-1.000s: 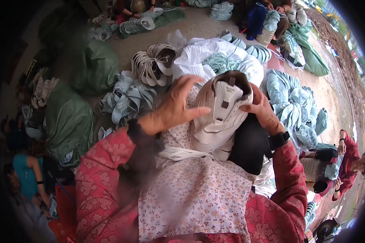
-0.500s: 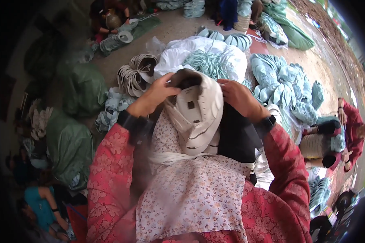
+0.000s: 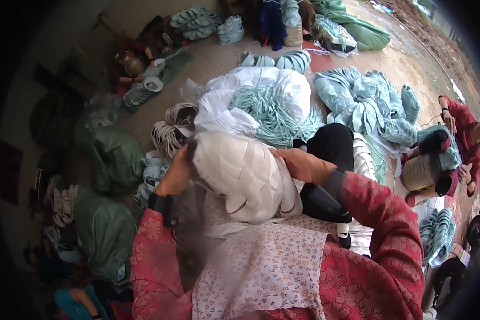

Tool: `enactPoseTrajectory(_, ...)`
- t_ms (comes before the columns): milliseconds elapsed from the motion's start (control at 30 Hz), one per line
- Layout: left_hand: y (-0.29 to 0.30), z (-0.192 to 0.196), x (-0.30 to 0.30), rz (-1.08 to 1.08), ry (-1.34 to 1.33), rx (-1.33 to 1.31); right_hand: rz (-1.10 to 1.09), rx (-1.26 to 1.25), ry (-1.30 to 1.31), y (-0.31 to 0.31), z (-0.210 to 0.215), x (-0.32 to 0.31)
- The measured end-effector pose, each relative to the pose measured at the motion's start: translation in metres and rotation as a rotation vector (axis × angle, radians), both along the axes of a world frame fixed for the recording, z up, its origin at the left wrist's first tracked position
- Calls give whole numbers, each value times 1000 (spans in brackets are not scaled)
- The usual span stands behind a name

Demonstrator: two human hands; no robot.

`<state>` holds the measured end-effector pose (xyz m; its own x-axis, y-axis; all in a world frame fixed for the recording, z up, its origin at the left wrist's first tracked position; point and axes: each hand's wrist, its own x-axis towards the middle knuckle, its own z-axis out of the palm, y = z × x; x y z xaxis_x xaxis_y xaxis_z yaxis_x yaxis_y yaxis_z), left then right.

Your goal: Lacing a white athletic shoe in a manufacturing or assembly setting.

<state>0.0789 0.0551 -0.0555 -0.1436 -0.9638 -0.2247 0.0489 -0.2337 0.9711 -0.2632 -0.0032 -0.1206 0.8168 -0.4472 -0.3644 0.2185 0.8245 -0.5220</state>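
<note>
One pale shoe (image 3: pixel 245 168) is sitting between my two hands, above the top edge of my flowered apron (image 3: pixel 261 266), its lower end lying close to that edge. My left hand (image 3: pixel 175 173) is gripping its left end, and my right hand (image 3: pixel 304 165) is pinching its right side; neither hand is standing wide. As I am judging it, the panels are already making one whole upper, and no lace is showing on the side facing me. Its lace holes are facing away from my view, so I cannot tell what is left undone.

Two dark wristbands (image 3: pixel 162 204) are circling my wrists. Just beside my right hand, black cloth (image 3: pixel 330 146) is rising, with one row of white pieces (image 3: pixel 362 160) lining its right edge.

Farther off, one white sack (image 3: pixel 298 93) is lying on the ground, and pale green laces (image 3: pixel 266 109), too many for counting, are spilling over its near edge. One beige bundle (image 3: pixel 168 128) is lying off its left corner; one blue heap (image 3: pixel 365 104) is spreading past its right edge. Two green sacks (image 3: pixel 104 229) are slumping at the left. Beyond the white sack's far edge, two blue rows (image 3: pixel 293 61) are lying.
</note>
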Motion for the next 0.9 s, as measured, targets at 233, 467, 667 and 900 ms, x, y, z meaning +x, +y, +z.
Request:
enactPoseTrajectory(233, 32, -30, 23, -110, 270, -162, 37, -480, -10, 51, 47, 19)
enactPoseTrajectory(467, 33, -48, 19, -27, 127, -344, -226, -876, 20, 91, 83, 45)
enactPoseTrajectory(667, 25, -23, 4, 132, 24, -255, -449, -745, -58, 30, 65, 76)
enactPoseTrajectory(900, -11, 7, -37, 243, -60, 22, -26, -1024, 800, 5, 7, 16)
